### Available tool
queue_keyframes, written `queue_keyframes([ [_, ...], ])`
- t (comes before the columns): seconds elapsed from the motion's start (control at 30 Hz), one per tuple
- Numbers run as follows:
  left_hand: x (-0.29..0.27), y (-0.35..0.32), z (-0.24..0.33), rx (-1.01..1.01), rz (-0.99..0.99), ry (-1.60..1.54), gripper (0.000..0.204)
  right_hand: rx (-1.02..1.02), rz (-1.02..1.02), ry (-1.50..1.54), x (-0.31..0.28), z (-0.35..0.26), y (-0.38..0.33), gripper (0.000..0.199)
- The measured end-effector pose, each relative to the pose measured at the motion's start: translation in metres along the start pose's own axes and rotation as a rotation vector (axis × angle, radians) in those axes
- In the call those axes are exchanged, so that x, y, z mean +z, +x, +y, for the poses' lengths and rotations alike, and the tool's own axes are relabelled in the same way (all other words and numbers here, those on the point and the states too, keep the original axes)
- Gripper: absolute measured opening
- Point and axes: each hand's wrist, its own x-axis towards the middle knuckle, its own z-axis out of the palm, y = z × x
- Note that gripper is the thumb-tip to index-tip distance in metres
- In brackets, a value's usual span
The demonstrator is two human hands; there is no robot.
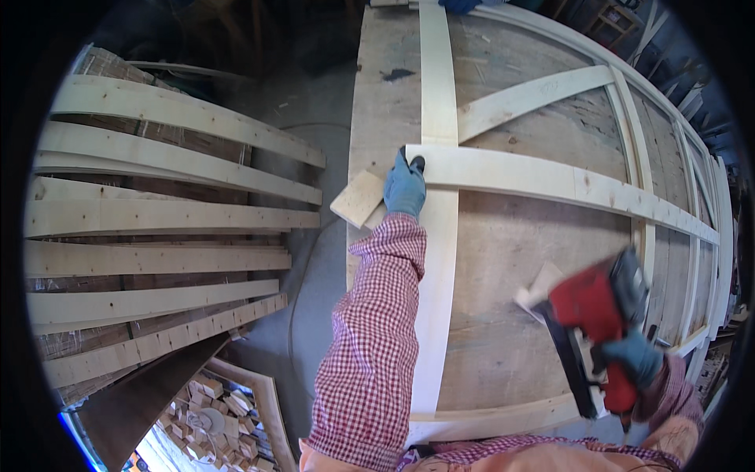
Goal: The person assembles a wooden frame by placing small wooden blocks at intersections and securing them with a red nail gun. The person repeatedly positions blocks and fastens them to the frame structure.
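Note:
My left hand [404, 190], in a blue glove with dark fingertips, grips the left end of a long pale wooden board [543, 173]. That end lies across a wide upright board [437, 307] of a timber frame. At the lower right, my gloved right hand [641, 359] is wrapped round the handle of a red and black nail gun [586, 303]. The nail gun is blurred by motion and held above the sheet, apart from the long board. Close to my left wrist, a short wood block [358, 199] juts past the edge of the plywood work surface [385, 102].
Several long planks [173, 216] lie on a stack at the left. Below them, a bin holds wood offcuts [212, 421]. A diagonal brace [535, 101] and crosspieces fill the frame. At the far edge, a blue-gloved hand [460, 5] shows. A hose [292, 330] runs along the floor.

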Motion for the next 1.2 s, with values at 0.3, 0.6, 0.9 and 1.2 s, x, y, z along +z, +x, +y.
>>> queue_keyframes([
  [0.3,-0.012,-0.008,0.009,-0.056,-0.012,0.059,0.056,-0.467,-0.109,0.041,0.073,-0.151,0.121,0.015],
  [0.6,-0.012,-0.01,0.014,-0.08,-0.02,0.072,0.056,-0.439,-0.138,-0.056,0.091,-0.158,0.148,0.014],
  [0.9,-0.008,-0.005,0.012,-0.07,0.008,0.075,0.054,-0.469,-0.073,-0.145,0.1,-0.149,0.136,0.011],
  [1.2,-0.008,-0.01,0.014,-0.058,0.02,0.076,0.055,-0.48,-0.076,-0.086,0.111,-0.156,0.139,0.015],
])
